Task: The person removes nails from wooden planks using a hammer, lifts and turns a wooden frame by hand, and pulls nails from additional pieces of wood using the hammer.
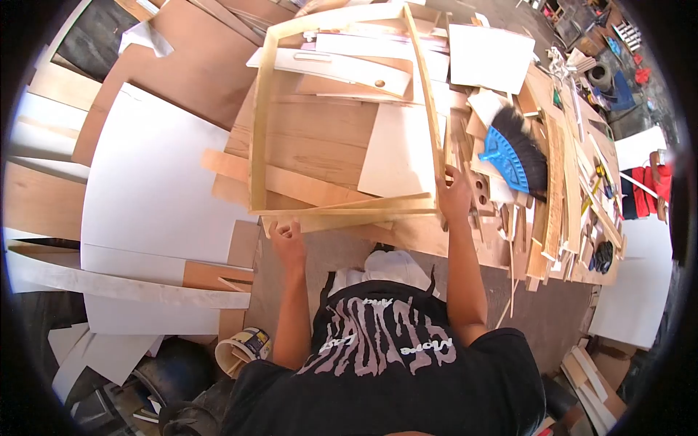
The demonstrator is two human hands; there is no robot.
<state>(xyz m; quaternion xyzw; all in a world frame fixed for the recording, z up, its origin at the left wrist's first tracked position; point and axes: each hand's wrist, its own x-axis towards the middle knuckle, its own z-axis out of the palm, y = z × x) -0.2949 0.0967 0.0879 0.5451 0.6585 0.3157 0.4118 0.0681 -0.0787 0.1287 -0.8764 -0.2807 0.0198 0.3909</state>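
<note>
A rectangular wooden frame [257, 131] stands over the wood-covered work surface, its near side towards me. My left hand [287, 238] is at the frame's near left corner, with fingers curled against the near strip. At the near right corner, my right hand [454, 192] has its fingers bent round the right side. A loose thin strip [385, 203] lies slantwise along the near side. Through the frame show a brown board [320, 142], a pale panel [400, 149] and a white strip with a slot and a hole [342, 68].
A blue brush with black bristles [509, 156] lies right of the frame among wood offcuts [552, 196]. Large white panels [153, 189] are stacked at the left. A bucket [246, 349] stands on the lower left. Red cloth [646, 190] shows at the far right.
</note>
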